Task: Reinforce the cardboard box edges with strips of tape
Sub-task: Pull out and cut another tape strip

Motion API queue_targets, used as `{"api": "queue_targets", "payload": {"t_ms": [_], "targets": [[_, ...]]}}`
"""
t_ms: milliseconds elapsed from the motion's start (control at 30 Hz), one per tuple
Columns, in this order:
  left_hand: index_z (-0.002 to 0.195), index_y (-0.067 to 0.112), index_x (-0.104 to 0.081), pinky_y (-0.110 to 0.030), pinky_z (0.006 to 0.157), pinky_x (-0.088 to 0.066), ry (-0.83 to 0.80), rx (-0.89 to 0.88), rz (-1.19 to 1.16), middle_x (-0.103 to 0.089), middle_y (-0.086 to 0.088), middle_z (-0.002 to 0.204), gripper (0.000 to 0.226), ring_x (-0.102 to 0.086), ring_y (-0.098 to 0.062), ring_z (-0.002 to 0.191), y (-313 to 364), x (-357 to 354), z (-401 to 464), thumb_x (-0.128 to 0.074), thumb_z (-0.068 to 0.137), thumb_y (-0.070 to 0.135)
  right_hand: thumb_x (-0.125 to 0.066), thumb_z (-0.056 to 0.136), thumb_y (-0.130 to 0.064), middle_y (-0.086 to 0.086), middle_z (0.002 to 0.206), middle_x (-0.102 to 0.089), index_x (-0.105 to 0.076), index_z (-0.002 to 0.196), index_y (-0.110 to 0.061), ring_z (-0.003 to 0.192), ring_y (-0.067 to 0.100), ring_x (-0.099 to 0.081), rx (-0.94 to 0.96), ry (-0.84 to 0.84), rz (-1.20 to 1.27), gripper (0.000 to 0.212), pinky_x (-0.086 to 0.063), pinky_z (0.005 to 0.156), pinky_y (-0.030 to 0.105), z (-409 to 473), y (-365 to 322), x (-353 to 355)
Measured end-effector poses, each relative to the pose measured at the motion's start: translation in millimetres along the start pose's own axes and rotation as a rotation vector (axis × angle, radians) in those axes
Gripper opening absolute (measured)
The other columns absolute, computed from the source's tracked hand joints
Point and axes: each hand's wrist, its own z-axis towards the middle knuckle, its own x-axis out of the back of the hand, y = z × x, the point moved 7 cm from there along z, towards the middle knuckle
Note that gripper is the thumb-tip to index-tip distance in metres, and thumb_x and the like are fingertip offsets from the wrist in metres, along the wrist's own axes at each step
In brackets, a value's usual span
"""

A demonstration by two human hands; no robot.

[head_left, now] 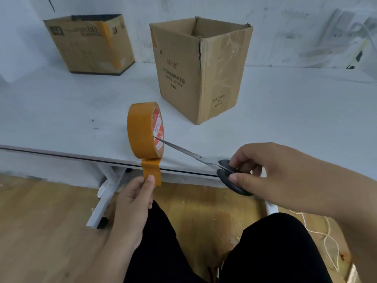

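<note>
Nearest to us, our left hand (136, 196) pinched the free end of the tape strip (151, 172) between thumb and fingers, the strip hanging down past the edge of the white table (61, 111). Directly above that pinch, the roll of orange tape (142, 129) stood on edge at the table's rim, its red-and-white core label facing toward our right hand. Our right hand (271, 170), level with the pinch and well to its right, grasped the black handles of the scissors (204, 160), fingers curled through the loops; the blades lay nearly together and pointed up and to the left, their tip touching the labelled side of the roll above the held strip. Beyond the roll and to the right of it stood the open cardboard box (195, 72), upright on the table, apart from both hands. Farther off, up and to the left of the pinch, a second cardboard box (89, 45) rested against the wall, an orange strip running down one corner.
</note>
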Motion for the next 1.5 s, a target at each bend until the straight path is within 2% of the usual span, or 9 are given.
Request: {"api": "queue_targets", "payload": {"t_ms": [233, 367, 500, 667, 833, 900, 967, 1100, 1500], "targets": [[0.061, 0.026, -0.056, -0.029, 0.059, -0.037, -0.002, -0.016, -0.048, -0.044, 0.001, 0.055, 0.042, -0.043, -0.011, 0.053, 1.6, 2.5, 2.6, -0.062, 0.077, 0.065, -0.050, 0.064, -0.055, -0.019, 0.078, -0.065, -0.059, 0.086, -0.039, 0.079, -0.010, -0.053, -0.064, 0.036, -0.025, 0.029, -0.040, 0.063, 0.017, -5.4, 5.3, 6.5], [0.060, 0.030, -0.056, -0.028, 0.058, -0.038, -0.054, 0.030, -0.126, -0.047, 0.001, 0.056, 0.051, -0.044, -0.010, 0.053, 8.0, 1.9, 3.5, -0.060, 0.063, 0.080, -0.049, 0.065, -0.057, -0.034, 0.083, -0.061, -0.060, 0.087, -0.039, 0.079, -0.012, -0.052, -0.079, 0.017, -0.032, 0.030, -0.040, 0.061, 0.014, -3.1, 6.5, 3.9], [0.060, 0.027, -0.055, -0.029, 0.058, -0.037, -0.069, 0.017, -0.086, -0.046, 0.002, 0.054, 0.056, -0.043, -0.010, 0.052, 16.6, 2.9, 5.2, -0.057, 0.064, 0.083, -0.052, 0.065, -0.056, -0.039, 0.084, -0.058, -0.060, 0.086, -0.038, 0.078, -0.010, -0.053, -0.090, -0.007, -0.031, 0.029, -0.037, 0.060, 0.017, -4.2, 8.9, 2.3], [0.062, 0.025, -0.053, -0.030, 0.061, -0.039, -0.034, 0.011, 0.057, -0.045, 0.006, 0.053, 0.048, -0.044, -0.007, 0.052, 11.4, 1.9, -0.7, -0.055, 0.076, 0.071, -0.061, 0.066, -0.051, -0.032, 0.080, -0.063, -0.063, 0.081, -0.037, 0.065, -0.006, -0.056, -0.131, -0.107, -0.013, 0.021, -0.039, 0.058, 0.016, -15.0, 15.3, -4.0], [0.071, 0.027, -0.060, -0.028, 0.064, -0.041, 0.002, -0.006, 0.123, -0.046, 0.011, 0.050, 0.036, -0.045, -0.001, 0.051, 8.2, 0.0, -1.0, -0.056, 0.077, 0.062, -0.055, 0.070, -0.057, -0.038, 0.082, -0.061, -0.057, 0.081, -0.040, 0.071, -0.014, -0.056, -0.157, -0.202, -0.112, 0.021, -0.043, 0.061, 0.017, -18.7, 11.4, -22.2], [0.072, 0.026, -0.060, -0.028, 0.063, -0.041, -0.008, -0.009, 0.107, -0.046, 0.010, 0.051, 0.036, -0.044, -0.002, 0.052, 6.7, -0.1, -0.7, -0.056, 0.077, 0.061, -0.055, 0.077, -0.055, -0.020, 0.079, -0.067, -0.056, 0.082, -0.037, 0.067, -0.005, -0.058, -0.168, -0.186, -0.150, 0.018, -0.043, 0.060, 0.016, -15.1, 7.8, -29.1], [0.072, 0.027, -0.060, -0.029, 0.063, -0.040, -0.022, -0.011, 0.085, -0.046, 0.010, 0.052, 0.035, -0.044, -0.003, 0.053, 4.7, 0.3, -0.7, -0.057, 0.078, 0.061, -0.055, 0.083, -0.054, -0.014, 0.082, -0.066, -0.053, 0.085, -0.035, 0.069, -0.002, -0.057, -0.182, -0.163, -0.206, 0.019, -0.042, 0.061, 0.015, -11.3, 5.5, -34.8], [0.075, 0.027, -0.062, -0.027, 0.063, -0.039, -0.035, -0.023, 0.065, -0.048, 0.012, 0.052, 0.033, -0.045, 0.000, 0.053, 2.2, 1.6, 0.0, -0.057, 0.080, 0.060, -0.051, 0.084, -0.055, -0.016, 0.088, -0.064, -0.051, 0.090, -0.035, 0.078, -0.001, -0.057, -0.179, -0.137, -0.252, 0.021, -0.046, 0.068, 0.017, -6.0, 1.0, -39.7], [0.073, 0.029, -0.062, -0.023, 0.061, -0.039, -0.064, -0.018, 0.007, -0.049, 0.014, 0.053, 0.029, -0.047, 0.001, 0.053, 1.0, -1.8, 0.8, -0.057, 0.081, 0.057, -0.046, 0.074, -0.060, -0.018, 0.078, -0.065, -0.051, 0.080, -0.037, 0.073, -0.005, -0.055, -0.200, -0.039, -0.339, 0.025, -0.050, 0.069, 0.021, -5.7, 0.4, -30.2]]}}
